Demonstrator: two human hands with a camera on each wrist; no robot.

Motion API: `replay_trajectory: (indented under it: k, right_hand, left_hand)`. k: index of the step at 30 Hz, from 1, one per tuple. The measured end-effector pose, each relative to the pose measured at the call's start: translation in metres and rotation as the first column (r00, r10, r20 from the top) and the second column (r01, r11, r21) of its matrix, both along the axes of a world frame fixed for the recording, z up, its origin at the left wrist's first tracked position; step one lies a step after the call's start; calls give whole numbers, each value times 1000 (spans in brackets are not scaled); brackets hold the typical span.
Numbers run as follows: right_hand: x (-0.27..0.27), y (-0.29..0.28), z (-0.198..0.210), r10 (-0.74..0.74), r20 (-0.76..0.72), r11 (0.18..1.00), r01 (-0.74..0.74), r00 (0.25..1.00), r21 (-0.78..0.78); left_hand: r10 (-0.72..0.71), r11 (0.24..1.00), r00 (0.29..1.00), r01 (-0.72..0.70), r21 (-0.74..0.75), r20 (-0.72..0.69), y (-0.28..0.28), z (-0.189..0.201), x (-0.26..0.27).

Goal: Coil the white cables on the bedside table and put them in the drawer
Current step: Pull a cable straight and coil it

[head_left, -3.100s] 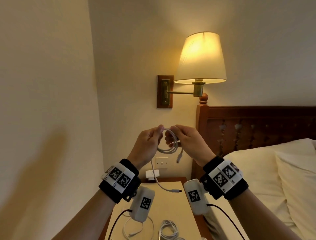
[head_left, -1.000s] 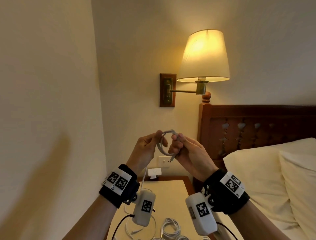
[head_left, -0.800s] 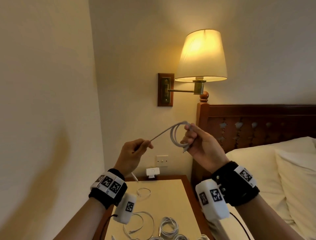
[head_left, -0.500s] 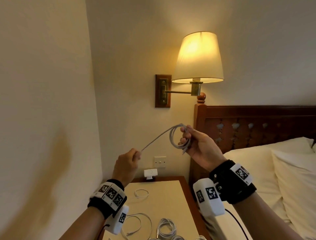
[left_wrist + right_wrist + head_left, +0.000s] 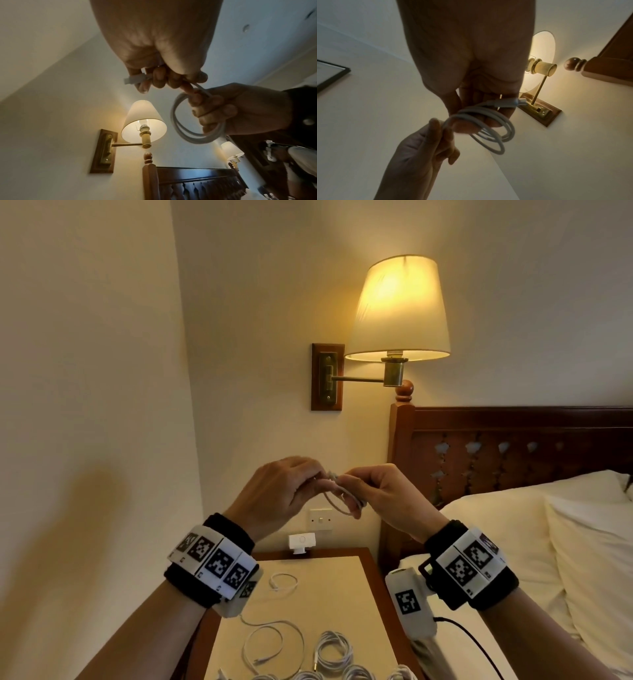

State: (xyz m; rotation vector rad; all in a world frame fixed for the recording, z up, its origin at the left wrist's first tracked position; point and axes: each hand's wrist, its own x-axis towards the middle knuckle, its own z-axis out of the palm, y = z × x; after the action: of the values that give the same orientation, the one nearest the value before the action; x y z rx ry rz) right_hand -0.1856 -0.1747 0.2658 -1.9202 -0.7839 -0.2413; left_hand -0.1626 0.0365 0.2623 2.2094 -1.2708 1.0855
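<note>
Both hands are raised together above the bedside table [image 5: 346,587]. My right hand [image 5: 373,494] grips a small coil of white cable [image 5: 342,505], its loops round the fingers [image 5: 214,108] and hanging below [image 5: 489,135]. My left hand [image 5: 291,491] pinches the cable's free end, whose plug [image 5: 135,79] sticks out past the fingers. On the table lie a loose white cable [image 5: 274,642], a small loop [image 5: 284,582] and several coiled cables [image 5: 332,648] at the near edge. No drawer is in view.
A lit wall lamp [image 5: 400,309] hangs above the hands. A wooden headboard [image 5: 513,446] and white pillows [image 5: 548,542] lie to the right. A white charger [image 5: 301,542] sits at the table's back below a wall switch [image 5: 320,519]. A wall stands close on the left.
The left hand, which had pulled the cable's end out to the lower left, has come back up to the right hand and the coil. The straight stretch of cable is gone.
</note>
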Motion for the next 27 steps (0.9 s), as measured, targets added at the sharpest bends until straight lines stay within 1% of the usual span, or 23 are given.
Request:
replay_trajectory:
  k: [2,4,7,9,11,12,13,14,15,16,17,18,19,21,22,23,24,25,26,27]
  right_hand:
    - [3,-1,1,-20,-6,999,20,1000,-32]
    - [8,-2,1,-28,-44,999,27,999,-34]
    - [13,5,2,-15,-157,1000,14,987,-4]
    - [14,11,1,63,-308,994,-30,949,109]
    - [14,14,1,186,-435,958,-64,881,280]
    - [14,15,1,242,-469,933,-70,850,354]
    - [14,17,1,281,-486,910,-69,827,409]
    - [14,18,0,297,-495,895,-57,816,443]
    - [14,20,0,291,-498,889,-38,817,456]
    - [14,21,0,270,-497,890,-17,825,455]
    - [15,22,0,248,-496,895,-1,832,447]
    - [15,23,-1,230,-495,900,11,838,437]
    - [15,22,-2,215,-494,903,21,842,429]
    - [17,22,-3,188,-491,910,37,851,413]
    - [18,23,-4,167,-486,914,50,858,402]
    - [19,24,-4,136,-475,920,66,869,385]
    - [19,26,-5,98,-456,931,81,885,357]
    - [20,27,-6,54,-428,943,95,902,319]
    - [21,29,-8,14,-399,955,106,917,276]
    - [22,30,-9,-18,-370,965,113,929,237]
  left_hand:
    - [-25,1000,1000,25,16,-1,8,-1,9]
    - [-11,999,1000,10,51,16,15,-4,14]
    - [45,999,997,-46,19,57,15,-10,14]
    - [77,996,993,-72,-58,88,10,-11,12]
    - [62,987,995,-49,-154,79,5,-13,13]
    - [41,972,999,-32,-233,33,2,-16,13]
    - [1,938,998,-23,-346,-65,-2,-18,12]
    - [-76,873,974,-39,-486,-215,-7,-20,9]
    - [-202,784,906,-78,-616,-371,-12,-20,6]
    - [-344,694,804,-131,-708,-486,-15,-20,2]
    - [-460,627,691,-191,-755,-557,-18,-19,-1]
    - [-542,593,583,-244,-767,-605,-19,-18,-4]
    - [-617,575,470,-278,-770,-631,-20,-17,-5]
    - [-764,533,217,-320,-783,-608,-19,-15,-7]
    - [-807,521,107,-335,-785,-581,-18,-15,-8]
    - [-830,512,32,-350,-784,-557,-18,-15,-8]
    - [-846,497,-4,-366,-787,-533,-18,-14,-8]
    - [-861,475,-13,-377,-795,-508,-18,-14,-9]
    - [-871,456,-4,-378,-806,-491,-19,-15,-9]
    - [-866,461,21,-359,-812,-500,-21,-15,-10]
